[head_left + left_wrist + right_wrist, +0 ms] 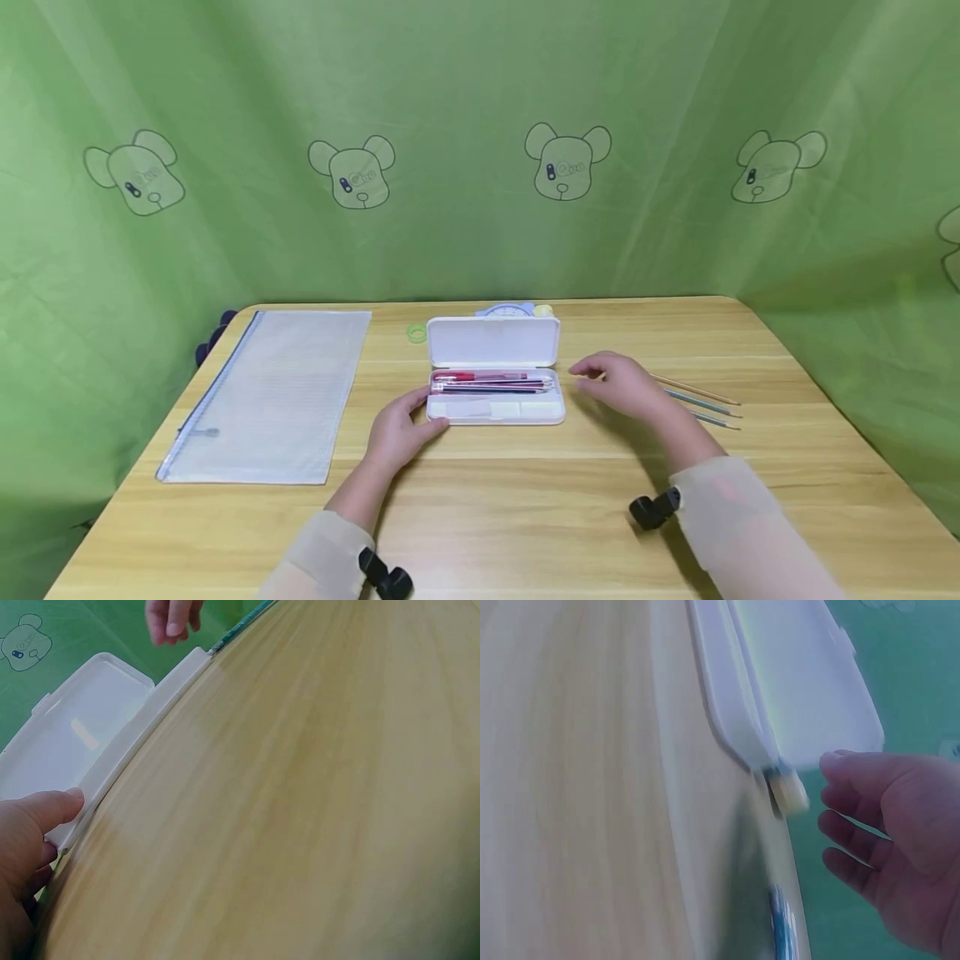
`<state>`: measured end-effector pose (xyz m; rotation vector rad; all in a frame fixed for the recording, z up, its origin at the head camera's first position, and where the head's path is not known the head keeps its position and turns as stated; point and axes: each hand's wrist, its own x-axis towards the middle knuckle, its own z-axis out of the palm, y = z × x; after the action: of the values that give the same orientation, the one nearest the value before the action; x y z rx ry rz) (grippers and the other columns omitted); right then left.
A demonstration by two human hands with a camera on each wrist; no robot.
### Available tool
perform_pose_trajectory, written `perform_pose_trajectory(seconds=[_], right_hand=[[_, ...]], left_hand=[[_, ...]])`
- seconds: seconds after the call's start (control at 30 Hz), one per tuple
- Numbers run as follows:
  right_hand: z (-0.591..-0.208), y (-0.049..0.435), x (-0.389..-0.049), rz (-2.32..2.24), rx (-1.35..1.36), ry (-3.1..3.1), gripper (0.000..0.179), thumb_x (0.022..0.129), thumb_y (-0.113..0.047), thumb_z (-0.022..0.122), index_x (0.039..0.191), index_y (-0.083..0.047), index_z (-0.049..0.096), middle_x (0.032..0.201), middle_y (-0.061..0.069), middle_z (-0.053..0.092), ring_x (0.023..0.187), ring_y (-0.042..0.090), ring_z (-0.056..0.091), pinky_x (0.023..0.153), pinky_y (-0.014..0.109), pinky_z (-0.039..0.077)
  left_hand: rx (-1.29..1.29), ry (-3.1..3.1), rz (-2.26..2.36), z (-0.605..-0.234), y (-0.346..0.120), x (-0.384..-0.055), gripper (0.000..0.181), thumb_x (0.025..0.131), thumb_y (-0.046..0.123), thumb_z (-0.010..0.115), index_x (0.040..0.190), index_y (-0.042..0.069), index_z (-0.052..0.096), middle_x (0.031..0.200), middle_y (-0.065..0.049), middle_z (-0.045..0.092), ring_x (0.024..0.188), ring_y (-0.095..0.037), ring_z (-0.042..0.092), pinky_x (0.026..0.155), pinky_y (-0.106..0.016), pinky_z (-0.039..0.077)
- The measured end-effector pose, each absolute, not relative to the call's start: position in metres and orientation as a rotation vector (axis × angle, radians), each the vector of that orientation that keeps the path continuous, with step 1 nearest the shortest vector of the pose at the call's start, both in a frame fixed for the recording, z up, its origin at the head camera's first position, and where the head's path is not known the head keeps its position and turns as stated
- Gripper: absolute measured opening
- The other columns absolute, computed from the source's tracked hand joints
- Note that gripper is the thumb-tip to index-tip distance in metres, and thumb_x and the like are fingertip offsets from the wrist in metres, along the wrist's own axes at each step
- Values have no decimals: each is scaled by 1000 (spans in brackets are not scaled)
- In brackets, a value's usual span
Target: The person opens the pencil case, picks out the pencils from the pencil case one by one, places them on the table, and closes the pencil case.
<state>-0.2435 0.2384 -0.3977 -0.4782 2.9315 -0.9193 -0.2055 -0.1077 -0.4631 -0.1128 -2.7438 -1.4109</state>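
An open white pencil case (496, 410) lies mid-table with its lid (492, 342) raised. Inside it are a red pen (468, 377), several dark pencils (491, 388) and white blocks in the front compartment. My left hand (399, 432) holds the case by its left end, the thumb (58, 808) at the front rim and the fingers round the side. To the right of the case, my right hand (617, 383) is raised with fingers loosely bent and nothing between them. Several pencils (701, 398) lie on the table beside and partly behind the right forearm.
A translucent zip pouch (270, 400) lies flat at the left. Behind the lid sit a blue clock-like item (507, 310) and a small yellowish piece (543, 311). A green ring (416, 333) lies left of the lid. Green curtain (465, 242) hangs behind the wooden table (510, 517).
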Motion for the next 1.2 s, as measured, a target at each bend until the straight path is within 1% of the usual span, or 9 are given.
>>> perform_pose_trajectory(seconds=[0.2, 0.4, 0.6, 0.73, 1.0, 1.2], right_hand=[[-402, 208, -253, -937, -517, 2885, 25, 91, -14, 64, 113, -3, 71, 106, 13, 68, 99, 25, 60, 90, 42, 52], [-404, 181, -260, -919, -537, 2824, 22, 91, -13, 65, 111, -5, 71, 102, 9, 68, 95, 22, 58, 90, 42, 52], [-411, 166, -269, -865, -582, 2797, 19, 90, -9, 67, 108, -5, 72, 100, 7, 71, 95, 20, 61, 92, 42, 53], [-414, 159, -275, -802, -566, 2792, 18, 90, -9, 67, 107, -7, 73, 103, 7, 72, 98, 21, 63, 96, 44, 53], [-414, 153, -280, -691, -543, 2789, 19, 91, -9, 67, 109, -8, 74, 111, 9, 72, 112, 28, 63, 105, 47, 48], [-413, 149, -281, -634, -570, 2788, 20, 92, -7, 65, 110, -7, 74, 112, 10, 72, 113, 28, 62, 105, 48, 48]], left_hand=[[-105, -2748, -1414, -462, -107, -205, 61, 82, 28, 78, 136, 7, 58, 139, -11, 60, 135, -31, 49, 116, -47, 38], [-97, -2749, -1428, -462, -107, -205, 62, 82, 28, 78, 136, 8, 57, 139, -10, 60, 136, -31, 49, 117, -46, 38], [-111, -2748, -1413, -463, -107, -205, 62, 82, 29, 78, 136, 7, 57, 138, -10, 60, 135, -31, 50, 116, -47, 39], [-99, -2751, -1410, -464, -107, -206, 63, 82, 30, 79, 136, 8, 57, 139, -10, 60, 135, -30, 50, 117, -46, 38], [-134, -2736, -1408, -463, -107, -206, 61, 82, 29, 78, 135, 7, 58, 138, -11, 60, 134, -32, 51, 115, -47, 40], [-126, -2734, -1409, -462, -108, -206, 61, 82, 29, 78, 135, 7, 58, 137, -11, 61, 134, -32, 51, 115, -47, 39]])
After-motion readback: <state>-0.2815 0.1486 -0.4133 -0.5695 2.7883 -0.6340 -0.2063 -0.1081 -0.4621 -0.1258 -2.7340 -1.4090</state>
